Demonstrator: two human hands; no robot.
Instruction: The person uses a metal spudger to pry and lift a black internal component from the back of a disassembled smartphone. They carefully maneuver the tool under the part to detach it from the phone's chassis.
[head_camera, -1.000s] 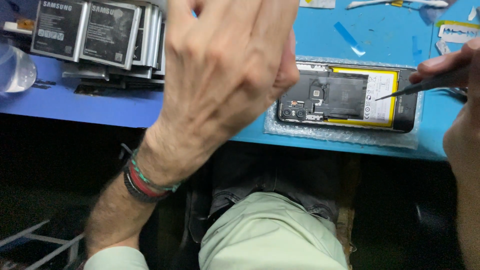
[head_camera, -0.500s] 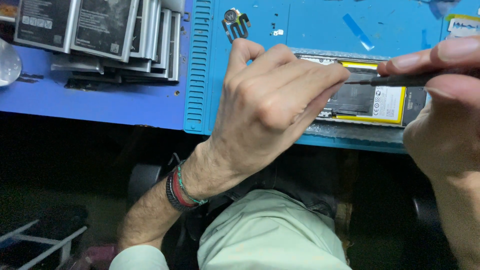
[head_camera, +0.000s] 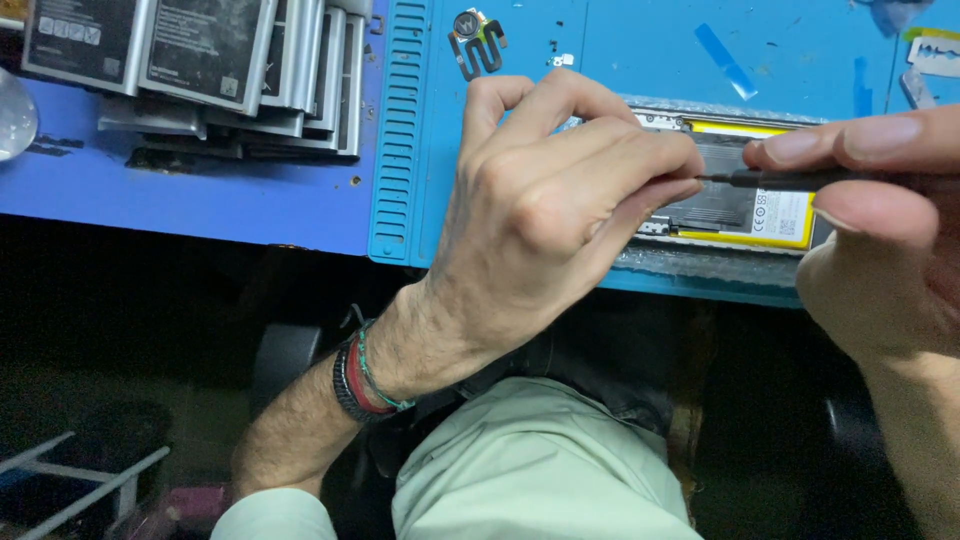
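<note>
Opened phone (head_camera: 740, 200), back cover off, lies on my blue mat (head_camera: 400, 150) near the bench edge, largely hidden under my left hand (head_camera: 545, 210). Those fingers are curled together and press down on the phone's left end, I judge to keep it from sliding. My right hand (head_camera: 880, 240) has thumb and forefinger pinched on a thin dark tool (head_camera: 790, 180), its tip meeting the left fingertips over the black-and-yellow battery area (the exact contact spot is covered). Farther off, a small coiled flex part (head_camera: 475, 40) rests on the mat, and stacked spare batteries (head_camera: 200, 60) stand to the left, off the mat.
</note>
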